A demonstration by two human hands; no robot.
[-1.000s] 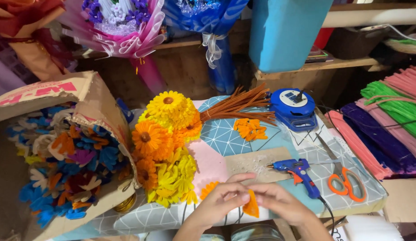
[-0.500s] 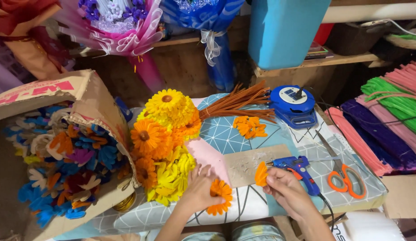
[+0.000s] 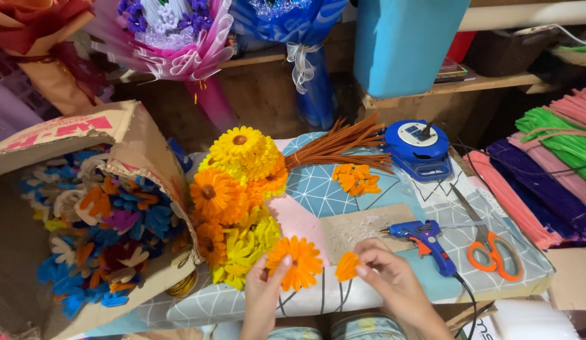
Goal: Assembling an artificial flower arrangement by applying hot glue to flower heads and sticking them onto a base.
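Change: a second before, both hands met low at the table's front edge around one small orange piece; by this moment they had drawn apart, each with its own piece.
Left hand [image 3: 263, 296]: fingers closed on the lower edge of the orange flower [image 3: 294, 261], which lay face up on the patterned cloth [image 3: 318, 189], just beside the heap of yellow and orange flowers [image 3: 239, 201].
Right hand [image 3: 384, 274]: fingertips pinched on a small orange petal piece [image 3: 347, 266], held just right of the flower and not touching it.
Glue gun [image 3: 426, 238]: lay on the cloth just beyond the right hand, nozzle over the cardboard scrap [image 3: 362, 228]; nobody held it.
Meaning: the flower and the petal piece were now separate in the two hands, so the piece looked not yet joined to the flower.
Spare petals [image 3: 356, 179]: a small orange pile farther back, untouched, near the bundle of orange stems [image 3: 343, 145].
Scissors [image 3: 488, 245]: orange-handled, lying right of the glue gun.
Box [image 3: 85, 208]: open cardboard, at the left, full of mixed-colour flower shapes.
Blue reel [image 3: 420, 148]: behind the petals.
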